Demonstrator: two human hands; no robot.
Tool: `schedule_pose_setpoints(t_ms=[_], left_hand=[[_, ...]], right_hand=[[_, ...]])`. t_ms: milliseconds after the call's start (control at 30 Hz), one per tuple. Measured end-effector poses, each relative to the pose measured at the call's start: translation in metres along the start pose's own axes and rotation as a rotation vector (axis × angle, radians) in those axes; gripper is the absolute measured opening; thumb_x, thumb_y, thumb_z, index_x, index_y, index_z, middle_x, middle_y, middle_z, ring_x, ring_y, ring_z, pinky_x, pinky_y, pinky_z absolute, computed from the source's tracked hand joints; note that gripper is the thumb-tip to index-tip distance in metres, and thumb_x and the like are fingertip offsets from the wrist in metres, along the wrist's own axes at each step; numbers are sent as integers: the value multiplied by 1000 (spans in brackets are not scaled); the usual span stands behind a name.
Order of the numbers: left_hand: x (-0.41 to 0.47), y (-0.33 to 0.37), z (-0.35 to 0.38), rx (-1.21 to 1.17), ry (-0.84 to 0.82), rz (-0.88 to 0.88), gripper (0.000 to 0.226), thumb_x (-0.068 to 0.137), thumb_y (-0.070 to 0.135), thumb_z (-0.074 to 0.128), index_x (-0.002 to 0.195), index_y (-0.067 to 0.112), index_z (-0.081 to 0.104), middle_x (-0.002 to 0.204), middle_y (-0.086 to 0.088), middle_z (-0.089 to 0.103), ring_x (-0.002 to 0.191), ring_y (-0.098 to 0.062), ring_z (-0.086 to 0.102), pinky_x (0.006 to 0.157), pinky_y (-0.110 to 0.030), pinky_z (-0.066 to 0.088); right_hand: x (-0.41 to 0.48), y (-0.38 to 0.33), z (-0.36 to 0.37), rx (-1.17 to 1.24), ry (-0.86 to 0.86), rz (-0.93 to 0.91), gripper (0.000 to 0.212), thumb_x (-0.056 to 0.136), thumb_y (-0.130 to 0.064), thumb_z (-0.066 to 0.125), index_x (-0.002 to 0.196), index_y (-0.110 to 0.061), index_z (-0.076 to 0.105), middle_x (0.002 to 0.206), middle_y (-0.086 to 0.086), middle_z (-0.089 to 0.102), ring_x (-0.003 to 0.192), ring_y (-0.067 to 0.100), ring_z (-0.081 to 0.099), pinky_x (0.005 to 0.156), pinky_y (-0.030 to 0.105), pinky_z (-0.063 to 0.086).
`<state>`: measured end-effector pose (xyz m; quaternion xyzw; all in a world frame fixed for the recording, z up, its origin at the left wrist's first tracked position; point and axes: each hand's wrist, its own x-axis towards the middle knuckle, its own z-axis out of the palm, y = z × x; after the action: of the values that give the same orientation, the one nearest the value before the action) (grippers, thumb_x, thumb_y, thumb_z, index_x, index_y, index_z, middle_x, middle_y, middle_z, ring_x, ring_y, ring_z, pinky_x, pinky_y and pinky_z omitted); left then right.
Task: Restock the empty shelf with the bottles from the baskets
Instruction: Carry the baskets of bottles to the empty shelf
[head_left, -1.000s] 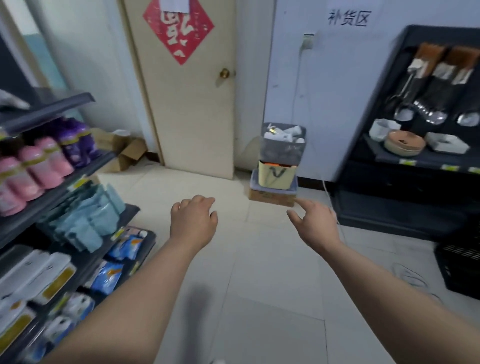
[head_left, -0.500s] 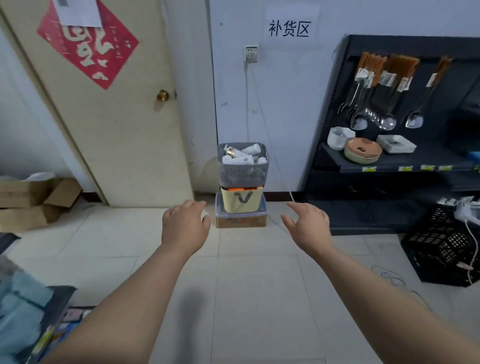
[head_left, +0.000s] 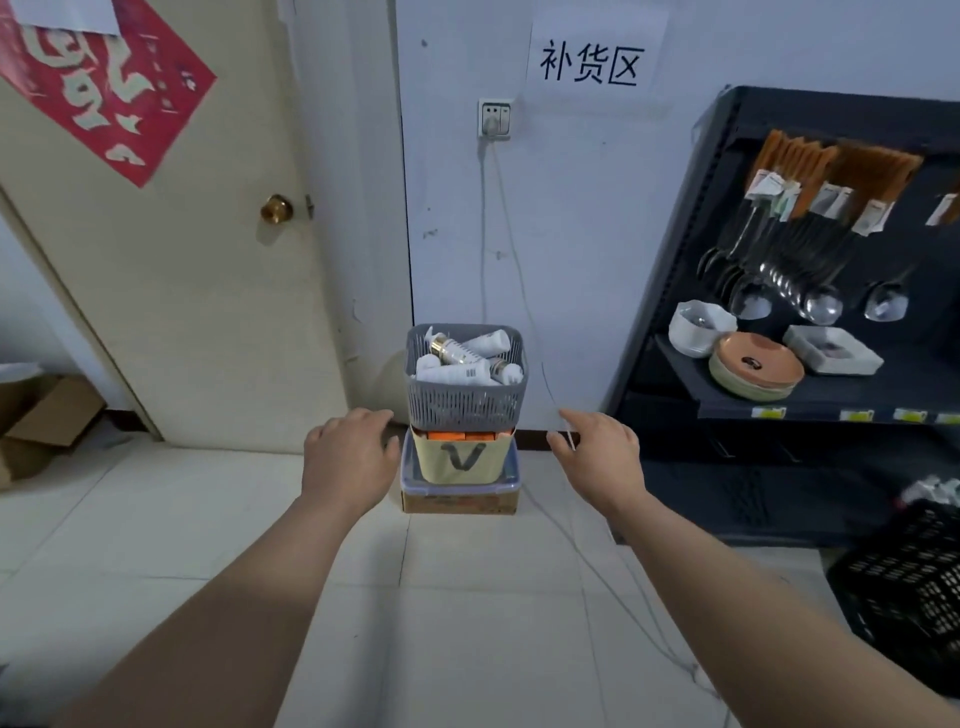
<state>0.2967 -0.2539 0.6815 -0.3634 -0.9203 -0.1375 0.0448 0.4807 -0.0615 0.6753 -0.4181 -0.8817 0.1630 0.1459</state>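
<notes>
White bottles (head_left: 457, 358), smooth tubes, one with a gold collar, lie jumbled in a grey basket (head_left: 466, 402) of slotted plastic with rounded corners; it tops a stack at the far edge of the tiled floor (head_left: 467, 597), against the white wall; beneath it sits a pale yellow basket (head_left: 460, 462) marked with a dark V and showing orange at its rim, then a clear lidded tub (head_left: 511, 480), then a flat cardboard box (head_left: 460, 503); the left hand (head_left: 350, 460) hangs just left of the yellow basket, back upward, fingers (head_left: 363, 420) loosely curled together and holding nothing; the right hand (head_left: 602, 460) hangs apart on the stack's right, fingers (head_left: 584, 422) relaxed, thumb spread, also holding nothing; a dark metal shelf (head_left: 727, 405) on the right carries round plates and hanging steel spoons; a beige door (head_left: 182, 286) with a brass knob stands left; compared with half a second ago the stack looms larger and nearer, both hands now flank it, and the blue packs at lower left have left the view.
</notes>
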Motion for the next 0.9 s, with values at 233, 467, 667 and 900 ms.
schedule_pose_setpoints(t_ms=[233, 467, 667, 900], left_hand=[[100, 16, 34, 14, 6, -40, 34, 94, 28, 47, 123, 18, 61, 123, -5, 62, 108, -30, 58, 91, -37, 40], [205, 11, 76, 51, -30, -9, 35, 96, 31, 44, 127, 21, 57, 124, -4, 61, 108, -28, 58, 91, -36, 40], [304, -12, 112, -3, -52, 36, 39, 94, 30, 51, 131, 21, 58, 125, -6, 62, 109, -32, 58, 92, -38, 40], [399, -34, 148, -23, -111, 99, 30, 92, 28, 52, 118, 19, 63, 111, -5, 66, 103, -28, 59, 88, -37, 40]], right_hand=[[115, 18, 19, -21, -49, -8, 45, 97, -39, 48, 139, -23, 51, 139, 2, 55, 132, 22, 44, 113, 41, 23], [215, 20, 55, -40, -78, 18, 44, 97, -38, 48, 138, -23, 52, 138, 2, 56, 132, 21, 44, 111, 40, 25], [298, 1, 88, -44, -76, 67, 39, 98, -38, 48, 132, -20, 56, 132, 4, 59, 126, 23, 48, 105, 38, 29], [375, -15, 130, -40, -101, 161, 35, 97, -32, 49, 129, -19, 58, 129, 5, 60, 123, 24, 49, 105, 39, 29]])
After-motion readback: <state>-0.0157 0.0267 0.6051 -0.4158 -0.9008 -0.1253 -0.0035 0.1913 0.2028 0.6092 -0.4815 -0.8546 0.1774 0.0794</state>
